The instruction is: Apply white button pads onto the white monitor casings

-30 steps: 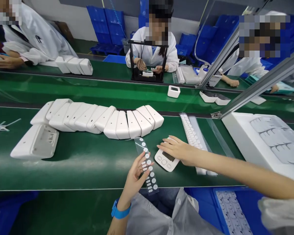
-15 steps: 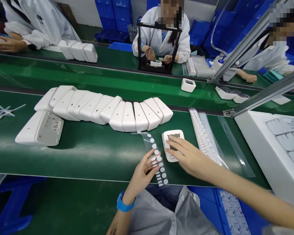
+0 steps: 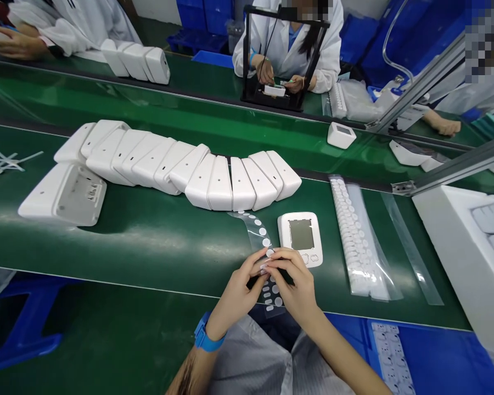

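Observation:
A clear strip of round and oblong white stickers [image 3: 260, 231] runs from the row of housings to the bench's front edge. My left hand [image 3: 239, 289] pinches this strip near its middle. At the same spot the fingertips of my right hand [image 3: 295, 288] are closed on the strip; whether one sticker is lifted between them is hidden. Just beyond my right hand lies a white device with a grey screen [image 3: 302, 235], screen up, its lower left corner partly covered by my fingers. Several white wedge-shaped housings [image 3: 148, 159] stand in a curved row behind the strip.
An open housing [image 3: 66, 195] lies at the left. More sticker sheets [image 3: 352, 241] and a clear film strip [image 3: 414, 249] lie to the right, beside a white foam tray [image 3: 456, 252]. Across the green belt [image 3: 214, 118], co-workers sit, one behind a black frame [image 3: 247, 55].
My right hand has left the screened device and come left to the sticker strip, meeting my left hand. The screen is now uncovered. The camera view has shifted slightly.

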`<state>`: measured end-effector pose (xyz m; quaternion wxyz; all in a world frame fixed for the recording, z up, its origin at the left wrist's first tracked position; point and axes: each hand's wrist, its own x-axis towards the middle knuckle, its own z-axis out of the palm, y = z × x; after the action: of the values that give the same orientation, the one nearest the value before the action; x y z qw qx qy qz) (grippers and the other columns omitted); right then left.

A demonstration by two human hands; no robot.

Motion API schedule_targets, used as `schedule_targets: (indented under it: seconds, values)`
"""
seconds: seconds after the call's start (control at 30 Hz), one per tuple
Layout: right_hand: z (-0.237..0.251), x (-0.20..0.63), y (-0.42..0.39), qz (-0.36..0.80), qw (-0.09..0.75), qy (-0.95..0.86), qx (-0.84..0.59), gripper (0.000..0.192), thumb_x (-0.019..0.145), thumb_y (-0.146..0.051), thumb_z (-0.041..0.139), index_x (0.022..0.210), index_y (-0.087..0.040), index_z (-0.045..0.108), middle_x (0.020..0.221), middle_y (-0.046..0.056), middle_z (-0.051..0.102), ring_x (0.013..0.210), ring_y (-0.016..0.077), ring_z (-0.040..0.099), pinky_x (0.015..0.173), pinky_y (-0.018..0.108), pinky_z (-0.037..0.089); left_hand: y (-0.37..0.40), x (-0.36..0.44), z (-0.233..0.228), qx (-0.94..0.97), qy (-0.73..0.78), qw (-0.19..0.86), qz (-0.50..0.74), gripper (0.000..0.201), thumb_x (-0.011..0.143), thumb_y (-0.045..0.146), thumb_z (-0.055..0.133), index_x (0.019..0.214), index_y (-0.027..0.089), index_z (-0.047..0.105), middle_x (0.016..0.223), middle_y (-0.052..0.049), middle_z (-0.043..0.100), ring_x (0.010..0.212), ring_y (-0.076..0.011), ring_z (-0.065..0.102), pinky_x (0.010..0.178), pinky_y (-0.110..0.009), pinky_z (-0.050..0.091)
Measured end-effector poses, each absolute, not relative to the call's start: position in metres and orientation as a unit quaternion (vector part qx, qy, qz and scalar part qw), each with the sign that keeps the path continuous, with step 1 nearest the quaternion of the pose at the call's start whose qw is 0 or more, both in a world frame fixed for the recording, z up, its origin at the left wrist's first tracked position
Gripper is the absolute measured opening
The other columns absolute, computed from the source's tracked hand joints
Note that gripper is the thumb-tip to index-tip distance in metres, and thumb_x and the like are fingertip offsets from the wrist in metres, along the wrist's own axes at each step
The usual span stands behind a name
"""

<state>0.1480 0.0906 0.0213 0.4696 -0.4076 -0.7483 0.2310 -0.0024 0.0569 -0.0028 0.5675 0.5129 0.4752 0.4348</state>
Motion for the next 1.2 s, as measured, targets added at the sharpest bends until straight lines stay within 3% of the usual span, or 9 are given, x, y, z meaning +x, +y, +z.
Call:
schedule_targets:
  seconds: [0.37,0.6,0.8,0.93,1.03,1.2]
  values:
    - [0.018,0.150,0.093,0.256,0.489,-0.730,-0.402,0.019,0.091,-0.011,0.062,0.088,-0.026,0.074,0.094,0.005,0.071,0.096,0.0217,0.067,0.083,0.041,0.058,0.055,-0.001,0.001,0.542,0.487,0.539,0.422,0.054,0.097,0.028,0.055,0.149,0.030,0.038,0.140,-0.005,0.063,0.133,-0.0228,0.056,0.110,-0.038,0.048]
    - [0.018,0.152,0.095,0.315,0.458,-0.708,-0.436,0.011,0.090,-0.016,0.063,0.085,-0.024,0.069,0.094,0.005,0.065,0.092,0.0200,0.065,0.080,0.037,0.057,0.056,-0.001,-0.001,0.537,0.493,0.538,0.424,0.044,0.100,0.026,0.048,0.144,0.031,0.044,0.137,-0.004,0.065,0.129,-0.0210,0.060,0.106,-0.036,0.051]
    - [0.019,0.150,0.089,0.343,0.449,-0.702,-0.434,0.012,0.091,-0.013,0.062,0.087,-0.024,0.068,0.099,0.005,0.062,0.098,0.0197,0.064,0.085,0.036,0.057,0.057,-0.001,0.002,0.532,0.502,0.537,0.419,0.041,0.100,0.026,0.047,0.142,0.030,0.046,0.137,-0.005,0.065,0.124,-0.0215,0.063,0.101,-0.036,0.054]
    - [0.030,0.165,0.088,0.277,0.459,-0.726,-0.431,0.013,0.090,-0.012,0.064,0.087,-0.024,0.067,0.102,0.006,0.063,0.112,0.0234,0.061,0.095,0.042,0.054,0.057,0.001,-0.001,0.514,0.503,0.536,0.441,0.042,0.100,0.026,0.048,0.141,0.030,0.045,0.139,-0.006,0.064,0.126,-0.0213,0.062,0.104,-0.036,0.052]
    - [0.039,0.190,0.094,0.217,0.428,-0.719,-0.502,0.011,0.091,-0.015,0.064,0.087,-0.025,0.068,0.110,0.008,0.061,0.114,0.0252,0.059,0.097,0.046,0.053,0.057,0.007,-0.002,0.497,0.533,0.518,0.448,0.043,0.099,0.027,0.050,0.141,0.028,0.043,0.136,-0.008,0.066,0.122,-0.0220,0.065,0.101,-0.036,0.054]
    - [0.038,0.217,0.101,0.244,0.342,-0.708,-0.568,0.010,0.092,-0.025,0.063,0.084,-0.025,0.069,0.120,0.010,0.058,0.112,0.0273,0.059,0.096,0.050,0.054,0.062,0.028,0.002,0.532,0.619,0.421,0.397,0.040,0.096,0.032,0.054,0.135,0.025,0.049,0.117,-0.009,0.071,0.106,-0.0235,0.070,0.086,-0.036,0.058]
